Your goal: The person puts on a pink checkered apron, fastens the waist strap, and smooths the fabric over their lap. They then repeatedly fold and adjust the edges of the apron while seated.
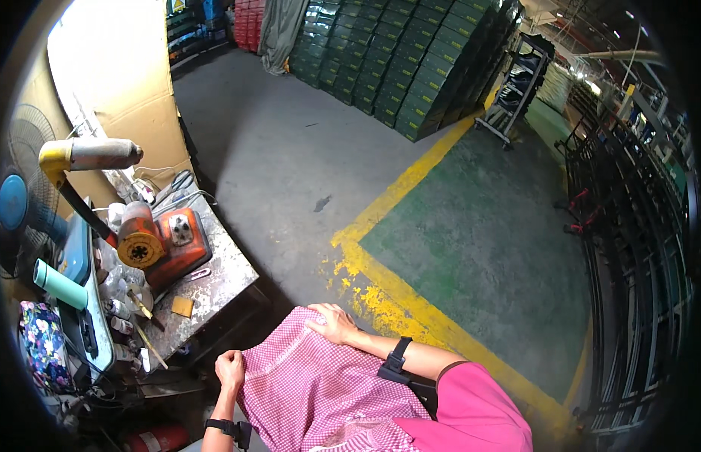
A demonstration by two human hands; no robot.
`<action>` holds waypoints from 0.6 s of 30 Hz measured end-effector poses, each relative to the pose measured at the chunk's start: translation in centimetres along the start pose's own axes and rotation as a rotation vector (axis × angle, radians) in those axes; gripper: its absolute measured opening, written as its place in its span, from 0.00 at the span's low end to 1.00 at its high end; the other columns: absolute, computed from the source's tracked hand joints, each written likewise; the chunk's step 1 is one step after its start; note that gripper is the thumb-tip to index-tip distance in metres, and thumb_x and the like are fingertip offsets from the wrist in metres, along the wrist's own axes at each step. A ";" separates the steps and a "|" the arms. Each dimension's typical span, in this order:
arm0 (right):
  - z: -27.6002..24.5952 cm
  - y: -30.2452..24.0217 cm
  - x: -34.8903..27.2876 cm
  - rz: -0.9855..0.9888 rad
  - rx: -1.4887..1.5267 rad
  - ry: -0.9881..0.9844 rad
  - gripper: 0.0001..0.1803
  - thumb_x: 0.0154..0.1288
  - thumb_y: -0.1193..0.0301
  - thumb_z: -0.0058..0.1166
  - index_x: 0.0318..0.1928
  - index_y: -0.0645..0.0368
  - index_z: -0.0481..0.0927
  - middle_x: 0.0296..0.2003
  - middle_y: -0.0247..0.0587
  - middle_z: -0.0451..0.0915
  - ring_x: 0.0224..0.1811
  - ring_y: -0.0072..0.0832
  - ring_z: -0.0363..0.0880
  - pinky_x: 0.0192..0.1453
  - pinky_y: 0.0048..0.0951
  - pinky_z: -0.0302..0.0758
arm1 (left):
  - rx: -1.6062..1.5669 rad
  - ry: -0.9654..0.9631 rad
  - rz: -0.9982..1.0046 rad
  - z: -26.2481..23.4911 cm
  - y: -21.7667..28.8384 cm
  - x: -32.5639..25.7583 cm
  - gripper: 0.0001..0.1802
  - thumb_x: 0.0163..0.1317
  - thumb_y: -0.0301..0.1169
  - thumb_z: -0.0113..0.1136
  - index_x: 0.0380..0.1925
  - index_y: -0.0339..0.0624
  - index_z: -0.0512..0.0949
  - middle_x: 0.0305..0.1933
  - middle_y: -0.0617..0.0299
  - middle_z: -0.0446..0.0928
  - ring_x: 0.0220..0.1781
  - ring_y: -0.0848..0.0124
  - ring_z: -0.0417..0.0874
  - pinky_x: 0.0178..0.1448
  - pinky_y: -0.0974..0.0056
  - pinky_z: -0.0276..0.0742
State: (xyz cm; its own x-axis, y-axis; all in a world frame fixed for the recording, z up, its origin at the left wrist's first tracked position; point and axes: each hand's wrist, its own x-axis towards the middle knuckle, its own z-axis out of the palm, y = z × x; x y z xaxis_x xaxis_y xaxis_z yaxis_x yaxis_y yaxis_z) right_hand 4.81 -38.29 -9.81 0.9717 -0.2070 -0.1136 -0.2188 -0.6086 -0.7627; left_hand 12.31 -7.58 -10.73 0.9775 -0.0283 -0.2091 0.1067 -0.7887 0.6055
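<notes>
A pink-and-white checked cloth [313, 384] spreads across my front, at the bottom middle. My left hand [230, 369] is closed in a fist at the cloth's left edge, gripping it. At the far upper corner my right hand [335, 324] grips the same cloth, its fingers bent over the edge and partly hidden. Folds run down the fabric between both hands, and its near end bunches up by my pink sleeve [471, 407]. A black strap circles each wrist.
A worn workbench [234, 267] at left carries an orange machine [173, 245], scissors [183, 181], a sponge-like yellow block [182, 306] and a mint-green bottle [60, 285]. Stacked dark green boxes [396, 68] stand far ahead. Black metal racks [629, 248] line the right. Yellow lines [411, 181] mark the floor.
</notes>
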 end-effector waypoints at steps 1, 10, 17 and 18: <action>0.0 -0.2 0.0 -0.006 -0.010 0.010 0.29 0.60 0.50 0.53 0.57 0.53 0.73 0.55 0.47 0.74 0.59 0.44 0.69 0.64 0.42 0.65 | 0.002 0.001 -0.001 0.0 -0.2 0.0 0.16 0.55 0.38 0.54 0.32 0.37 0.84 0.30 0.46 0.82 0.33 0.57 0.85 0.42 0.59 0.77; -0.3 -0.3 -0.1 0.020 0.014 -0.028 0.32 0.59 0.47 0.51 0.58 0.53 0.72 0.57 0.47 0.72 0.61 0.46 0.67 0.65 0.46 0.64 | 0.011 0.003 0.005 0.0 -0.2 -0.1 0.17 0.56 0.39 0.54 0.32 0.37 0.84 0.30 0.46 0.82 0.34 0.56 0.85 0.41 0.59 0.77; -0.3 -0.4 -0.2 0.014 -0.008 0.002 0.29 0.60 0.49 0.53 0.57 0.52 0.73 0.55 0.45 0.74 0.60 0.43 0.69 0.64 0.42 0.65 | 0.014 0.005 -0.012 -0.2 0.6 -0.4 0.17 0.55 0.38 0.53 0.32 0.37 0.84 0.30 0.46 0.82 0.33 0.56 0.85 0.42 0.59 0.77; -0.3 -0.4 -0.2 0.016 -0.013 -0.004 0.29 0.60 0.49 0.53 0.57 0.53 0.73 0.55 0.46 0.74 0.60 0.43 0.69 0.64 0.42 0.65 | 0.016 0.006 -0.011 -0.2 0.5 -0.4 0.17 0.55 0.38 0.53 0.32 0.37 0.84 0.30 0.46 0.82 0.33 0.56 0.85 0.42 0.58 0.77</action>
State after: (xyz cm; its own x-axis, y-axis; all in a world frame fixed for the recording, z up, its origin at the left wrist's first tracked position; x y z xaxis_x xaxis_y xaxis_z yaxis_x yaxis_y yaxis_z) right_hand 4.69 -38.22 -9.32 0.9684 -0.2139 -0.1284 -0.2357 -0.6153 -0.7522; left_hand 12.03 -7.84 -10.19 0.9773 -0.0156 -0.2113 0.1149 -0.7988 0.5905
